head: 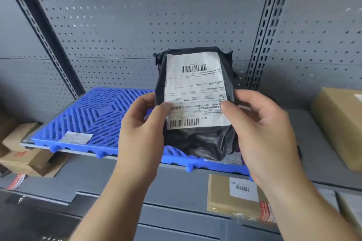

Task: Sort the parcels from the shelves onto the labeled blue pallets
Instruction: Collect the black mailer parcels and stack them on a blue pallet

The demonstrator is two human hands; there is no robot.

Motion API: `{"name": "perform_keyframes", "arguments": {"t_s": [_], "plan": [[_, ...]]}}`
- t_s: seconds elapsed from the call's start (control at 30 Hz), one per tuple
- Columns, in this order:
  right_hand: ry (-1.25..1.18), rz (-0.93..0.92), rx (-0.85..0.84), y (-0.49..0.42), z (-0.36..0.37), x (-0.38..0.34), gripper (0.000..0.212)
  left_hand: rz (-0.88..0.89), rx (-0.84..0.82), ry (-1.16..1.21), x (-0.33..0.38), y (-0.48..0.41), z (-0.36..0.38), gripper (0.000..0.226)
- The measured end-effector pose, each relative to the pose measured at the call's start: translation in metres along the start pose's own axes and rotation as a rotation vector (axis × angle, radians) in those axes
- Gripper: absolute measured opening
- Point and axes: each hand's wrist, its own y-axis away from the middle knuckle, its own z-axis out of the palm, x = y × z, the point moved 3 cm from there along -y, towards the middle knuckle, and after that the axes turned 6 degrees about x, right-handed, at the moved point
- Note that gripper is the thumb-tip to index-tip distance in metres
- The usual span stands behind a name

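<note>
Black parcel (pixel 197 139), a soft poly bag, is held upright at the centre of view in front of the shelving. White shipping label (pixel 195 88) faces the camera with its print upside down. It has one barcode near the top and another near the bottom. Below the label the bag is crumpled.

Both hands are clamped on the parcel, set apart with the bag between them. Left hand (pixel 141 129) grips the left edge from 9 o'clock, thumb lying over the label's lower left corner. Right hand (pixel 260 133) grips the right edge from 3 o'clock, thumb on the label's right margin. The fingers of both hands go behind the bag, out of sight.

Blue pallet (pixel 94 117), with a slatted top, lies flat on the grey shelf (pixel 301 123) behind and below the parcel, running out toward 9 o'clock. The parcel is over the pallet's right part; I cannot tell whether its bottom touches. Pale pallet tag (pixel 75 137) sits by the front edge at 8 o'clock of the parcel, its text too blurred to read. A second tag (pixel 233 158) peeks out at 5 o'clock, partly hidden by the bag.

Large brown box (pixel 340 123) stands on the same shelf at 3 o'clock. Flat brown box (pixel 221 197), with a white barcode sticker and red tape, lies on the lower level at 5 o'clock. Stacked brown boxes (pixel 23 143) are at 8 to 9 o'clock. Grey pegboard (pixel 137 25) fills 12 o'clock.
</note>
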Motion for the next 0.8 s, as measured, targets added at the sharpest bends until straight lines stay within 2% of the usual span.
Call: {"name": "perform_keyframes", "arguments": {"t_s": [0.2, 0.33, 0.57, 0.8], "plan": [[0.054, -0.006, 0.125, -0.007, -0.049, 0.002, 0.013, 0.049, -0.158, -0.097, 0.003, 0.013, 0.045, 0.021], [0.079, -0.014, 0.173, -0.011, -0.076, 0.002, 0.014, 0.086, -0.199, -0.155, 0.002, 0.022, 0.072, 0.024], [0.112, 0.031, 0.195, -0.027, -0.119, 0.014, 0.017, 0.154, -0.259, -0.293, -0.005, 0.035, 0.112, 0.024], [0.204, 0.126, 0.216, -0.042, -0.149, 0.035, 0.017, 0.166, -0.423, -0.487, -0.017, 0.043, 0.139, 0.022]]}}
